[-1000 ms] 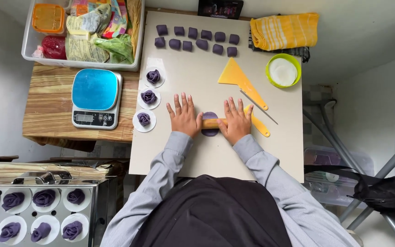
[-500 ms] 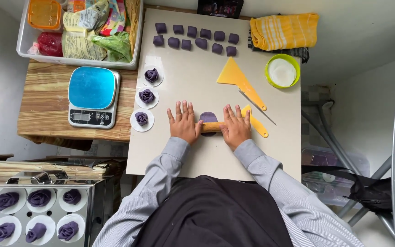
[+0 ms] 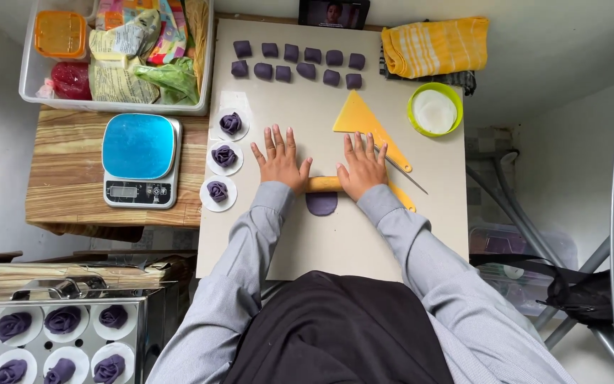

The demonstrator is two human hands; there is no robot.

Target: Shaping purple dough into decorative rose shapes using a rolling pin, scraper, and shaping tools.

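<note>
Both hands lie flat with fingers spread on a wooden rolling pin [image 3: 323, 184], the left hand [image 3: 278, 161] on one end and the right hand [image 3: 362, 168] on the other, pressing it over a purple dough piece [image 3: 321, 204] that shows flattened just below the pin, in the middle of the pale board [image 3: 300, 242]. Three shaped purple buns on paper rounds [image 3: 223, 156] sit at the board's left edge and more fill the metal tray [image 3: 51, 331] at lower left. By my judgement much is left: a double row of uncut-looking dough pieces [image 3: 300, 62] waits along the far edge, untouched.
</note>
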